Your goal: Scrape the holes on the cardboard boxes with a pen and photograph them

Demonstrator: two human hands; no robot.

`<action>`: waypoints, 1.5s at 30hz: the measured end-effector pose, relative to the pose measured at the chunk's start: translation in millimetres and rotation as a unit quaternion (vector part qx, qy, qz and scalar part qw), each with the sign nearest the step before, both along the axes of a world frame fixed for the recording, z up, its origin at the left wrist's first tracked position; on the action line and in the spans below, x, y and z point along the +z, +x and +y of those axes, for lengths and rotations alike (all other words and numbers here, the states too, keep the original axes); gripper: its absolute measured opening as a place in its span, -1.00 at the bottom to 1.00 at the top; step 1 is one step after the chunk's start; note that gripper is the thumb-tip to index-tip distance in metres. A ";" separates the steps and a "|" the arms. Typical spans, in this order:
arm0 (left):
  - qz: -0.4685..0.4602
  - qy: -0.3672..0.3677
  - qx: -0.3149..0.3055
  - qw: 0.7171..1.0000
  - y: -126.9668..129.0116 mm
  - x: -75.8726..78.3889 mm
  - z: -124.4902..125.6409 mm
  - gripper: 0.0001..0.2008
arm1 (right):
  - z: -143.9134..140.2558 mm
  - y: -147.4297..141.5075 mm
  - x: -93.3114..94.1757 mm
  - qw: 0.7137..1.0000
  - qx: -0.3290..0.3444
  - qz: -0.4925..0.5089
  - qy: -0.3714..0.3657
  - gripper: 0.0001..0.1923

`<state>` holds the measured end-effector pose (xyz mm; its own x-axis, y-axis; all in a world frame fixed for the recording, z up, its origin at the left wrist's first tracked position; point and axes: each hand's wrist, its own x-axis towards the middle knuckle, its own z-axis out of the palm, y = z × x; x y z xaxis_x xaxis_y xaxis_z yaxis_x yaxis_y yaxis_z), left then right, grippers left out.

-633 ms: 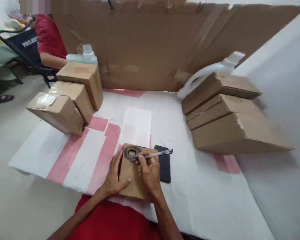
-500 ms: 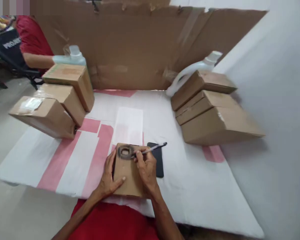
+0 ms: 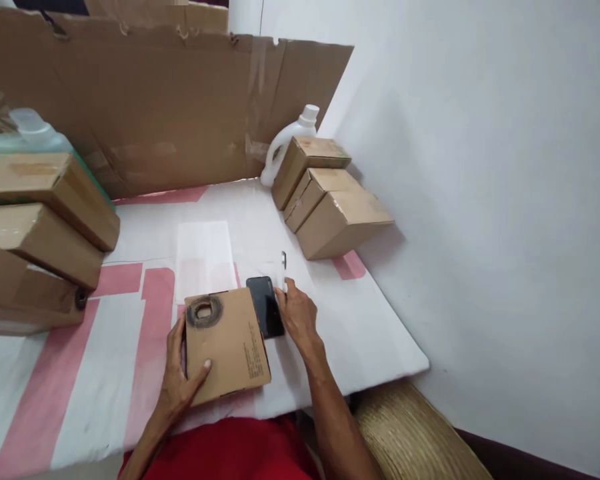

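Observation:
A small brown cardboard box (image 3: 225,357) lies in front of me, with printed text along its right side. Near its top left corner is a hole ringed by dark pen scribble. My left hand (image 3: 176,381) grips the box's left side, thumb on top and fingers along the edge. Off the box's right side, my right hand (image 3: 300,317) is closed around a pen (image 3: 283,262), whose dark end points away from me; the rest is hidden by the fingers. A black phone (image 3: 267,310) lies between the box and my right hand.
A white sheet of paper (image 3: 205,257) lies beyond the box. Cardboard boxes (image 3: 340,207) stand at right before a white jug (image 3: 305,127), more boxes (image 3: 35,233) at left by a bluish bottle (image 3: 35,137). A cardboard panel (image 3: 170,107) closes the back; a wall (image 3: 480,200) is at right.
My right hand has lifted off the box and moved right with the pen, past the phone. My left hand still holds the box. The view has turned to the right.

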<state>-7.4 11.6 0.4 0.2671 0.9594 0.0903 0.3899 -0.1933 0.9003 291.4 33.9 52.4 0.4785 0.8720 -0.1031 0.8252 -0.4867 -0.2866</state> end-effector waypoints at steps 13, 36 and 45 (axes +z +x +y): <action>0.001 -0.028 0.011 1.000 2.8 8.7 -0.2 -0.10 | -35.0 -15.6 -11.3 1.000 0.003 0.001 -0.013 -0.73; -0.022 -0.002 0.008 1.000 3.8 2.9 -1.1 -0.11 | -37.4 -27.0 11.4 0.792 -0.090 0.570 0.198 -0.47; -0.034 0.009 0.032 0.999 5.2 -3.4 -4.3 -0.11 | -50.2 -69.2 87.7 0.481 -0.029 0.868 0.120 -0.25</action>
